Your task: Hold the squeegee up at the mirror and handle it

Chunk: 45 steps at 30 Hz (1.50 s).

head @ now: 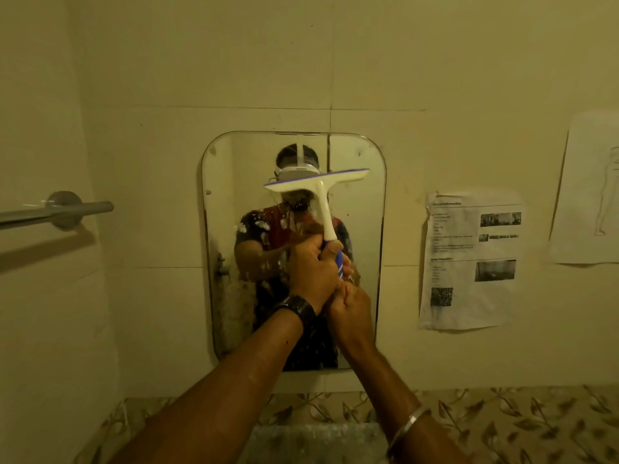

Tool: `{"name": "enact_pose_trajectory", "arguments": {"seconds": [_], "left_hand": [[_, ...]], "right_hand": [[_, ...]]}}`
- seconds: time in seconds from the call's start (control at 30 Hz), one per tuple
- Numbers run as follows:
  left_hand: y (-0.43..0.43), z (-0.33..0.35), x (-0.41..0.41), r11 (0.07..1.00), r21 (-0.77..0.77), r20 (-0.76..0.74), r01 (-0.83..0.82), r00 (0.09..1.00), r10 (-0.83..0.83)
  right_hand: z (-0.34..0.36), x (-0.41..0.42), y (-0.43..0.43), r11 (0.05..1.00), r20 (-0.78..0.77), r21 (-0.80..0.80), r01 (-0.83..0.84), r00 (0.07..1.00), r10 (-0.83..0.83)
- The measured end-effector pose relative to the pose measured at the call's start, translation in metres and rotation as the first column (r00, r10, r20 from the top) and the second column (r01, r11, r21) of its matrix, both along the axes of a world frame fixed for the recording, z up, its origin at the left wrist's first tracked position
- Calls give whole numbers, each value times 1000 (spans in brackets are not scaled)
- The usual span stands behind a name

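A white squeegee with a blue-striped handle is held up against a rounded wall mirror. Its blade lies tilted across the upper half of the glass. My left hand, with a dark watch on the wrist, grips the handle. Just below it, my right hand grips the handle's lower end; a metal bangle circles that forearm. The mirror is streaked with foam and drips, and it reflects a person wearing a headset.
A grey towel bar juts from the left wall. Two printed sheets are taped right of the mirror, one with text and photos, one with a line drawing. A band of leaf-patterned tiles runs below.
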<state>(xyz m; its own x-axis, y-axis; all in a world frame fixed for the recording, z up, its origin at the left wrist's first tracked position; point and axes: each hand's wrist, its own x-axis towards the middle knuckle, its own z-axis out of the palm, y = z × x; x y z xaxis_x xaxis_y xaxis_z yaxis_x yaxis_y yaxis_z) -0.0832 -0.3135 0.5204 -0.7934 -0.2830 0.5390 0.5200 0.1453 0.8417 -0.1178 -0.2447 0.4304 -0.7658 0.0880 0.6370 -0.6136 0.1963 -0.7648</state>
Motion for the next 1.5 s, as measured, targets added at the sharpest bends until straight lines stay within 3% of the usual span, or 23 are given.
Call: {"name": "enact_pose_trajectory", "arguments": {"seconds": [0.1,0.27,0.4,0.63,0.93,1.1,1.27,1.5], "left_hand": [[2,-1,4,999,-41,-13,-2,1000,2],[-3,42,4,998,-34,-134,-57,990,52],[0,52,-3,998,6,-121,-58,991,58],[17,4,1,997,-76,25,23,999,-21],[16,57,10,973,-225,-45,48,997,-60],[9,51,5,963,-268,0,30,1000,-31],[-3,11,11,969,-226,82,100,993,-83],[-1,25,19,950,-298,15,96,995,-96]], "right_hand": [[-4,8,2,1000,-59,-28,7,998,-9],[50,7,6,999,-209,28,21,978,-15],[63,-1,9,992,-155,101,79,986,-63],[1,13,6,990,29,-137,-40,999,44],[51,32,6,975,-118,-211,-68,992,44],[41,27,-8,965,-82,-250,-80,995,61],[-2,32,-28,948,77,-311,-64,993,92],[10,47,-23,937,-11,-336,-91,996,93]]}}
